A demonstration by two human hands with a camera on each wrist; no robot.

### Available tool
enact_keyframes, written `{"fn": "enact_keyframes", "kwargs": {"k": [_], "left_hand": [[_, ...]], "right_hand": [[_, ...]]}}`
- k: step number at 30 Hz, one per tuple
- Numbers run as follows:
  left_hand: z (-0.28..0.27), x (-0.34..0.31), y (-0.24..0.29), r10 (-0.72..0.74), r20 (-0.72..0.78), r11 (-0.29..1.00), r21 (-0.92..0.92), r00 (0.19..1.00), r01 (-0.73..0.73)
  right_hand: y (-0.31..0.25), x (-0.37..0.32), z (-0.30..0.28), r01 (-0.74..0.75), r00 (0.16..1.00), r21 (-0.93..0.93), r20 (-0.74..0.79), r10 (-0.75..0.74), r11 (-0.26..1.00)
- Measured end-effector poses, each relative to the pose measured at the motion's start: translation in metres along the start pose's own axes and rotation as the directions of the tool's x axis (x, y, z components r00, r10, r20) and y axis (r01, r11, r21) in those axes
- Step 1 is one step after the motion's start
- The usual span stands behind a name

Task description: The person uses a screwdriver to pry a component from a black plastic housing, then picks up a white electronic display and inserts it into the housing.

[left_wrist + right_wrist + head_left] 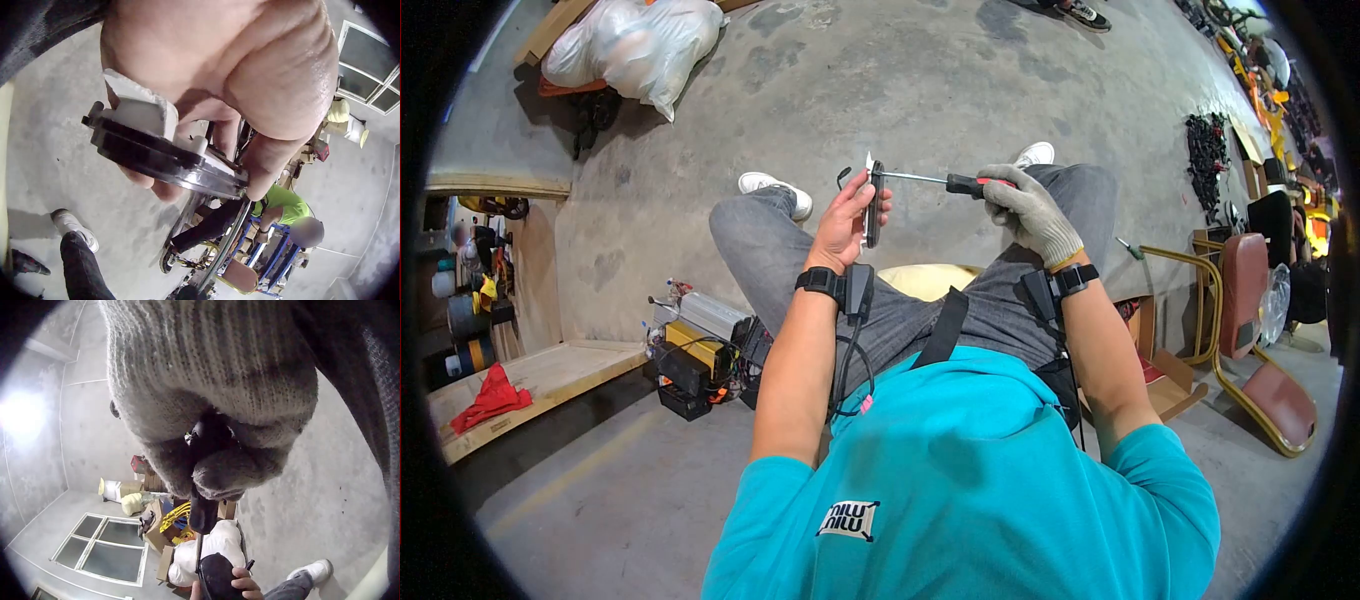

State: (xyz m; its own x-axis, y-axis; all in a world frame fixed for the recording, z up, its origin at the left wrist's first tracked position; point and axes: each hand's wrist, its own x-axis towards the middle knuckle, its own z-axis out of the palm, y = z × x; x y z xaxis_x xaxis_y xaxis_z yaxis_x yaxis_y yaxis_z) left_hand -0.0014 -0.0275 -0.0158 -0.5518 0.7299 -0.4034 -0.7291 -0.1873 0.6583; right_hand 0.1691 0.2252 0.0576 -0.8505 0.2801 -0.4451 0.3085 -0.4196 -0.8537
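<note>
Seated, I hold a flat dark device (872,205) upright and edge-on in my bare left hand (845,222), above my knees. In the left wrist view my fingers wrap this black device (150,153), which has a white piece on top. My gloved right hand (1027,205) grips a screwdriver (972,185) by its red and black handle. Its metal shaft runs left, and the tip meets the top of the device. In the right wrist view the glove (212,394) closes round the dark handle (203,509), with the device (219,578) beyond the shaft.
White sacks (635,45) lie at the far left. Battery boxes with cables (700,350) sit by my left leg, near a wooden platform (550,375) with a red cloth (492,395). Chairs (1260,330) and a cardboard box (1170,385) stand at right. Another person (281,209) sits beyond.
</note>
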Motion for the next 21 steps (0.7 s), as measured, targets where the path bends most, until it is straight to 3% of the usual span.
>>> {"fn": "enact_keyframes", "kwargs": {"k": [5, 11, 14, 16, 17, 19, 21], "left_hand": [[0.003, -0.002, 0.001, 0.007, -0.015, 0.999, 0.033, 1.0, -0.007], [0.003, -0.003, 0.003, 0.001, -0.016, 0.999, 0.049, 1.0, 0.0], [0.002, -0.003, 0.003, 0.003, -0.023, 0.999, 0.054, 1.0, -0.001], [0.001, -0.002, 0.003, -0.007, -0.013, 0.999, 0.049, 1.0, 0.008], [0.0, -0.001, 0.002, -0.007, -0.013, 0.999, 0.048, 1.0, 0.007], [0.001, -0.002, 0.002, -0.013, -0.037, 0.998, 0.061, 0.999, 0.015], [0.001, -0.001, 0.002, -0.015, -0.033, 0.998, 0.063, 0.999, 0.017]], "right_hand": [[-0.006, -0.002, 0.004, -0.068, 0.997, 0.038, 0.029, 0.067, 0.997], [-0.003, -0.004, -0.006, -0.248, 0.967, 0.024, 0.063, 0.246, 0.968], [-0.002, -0.004, -0.007, -0.265, 0.962, -0.077, 0.052, 0.269, 0.961], [0.002, -0.001, -0.003, -0.103, 0.993, -0.015, 0.049, 0.104, 0.995], [0.005, 0.0, -0.002, -0.103, 0.993, -0.015, 0.049, 0.104, 0.995], [0.007, 0.001, 0.001, 0.035, 0.998, -0.099, -0.046, -0.04, 0.995], [0.005, 0.002, 0.005, -0.006, 0.998, -0.037, -0.062, 0.004, 0.999]]}}
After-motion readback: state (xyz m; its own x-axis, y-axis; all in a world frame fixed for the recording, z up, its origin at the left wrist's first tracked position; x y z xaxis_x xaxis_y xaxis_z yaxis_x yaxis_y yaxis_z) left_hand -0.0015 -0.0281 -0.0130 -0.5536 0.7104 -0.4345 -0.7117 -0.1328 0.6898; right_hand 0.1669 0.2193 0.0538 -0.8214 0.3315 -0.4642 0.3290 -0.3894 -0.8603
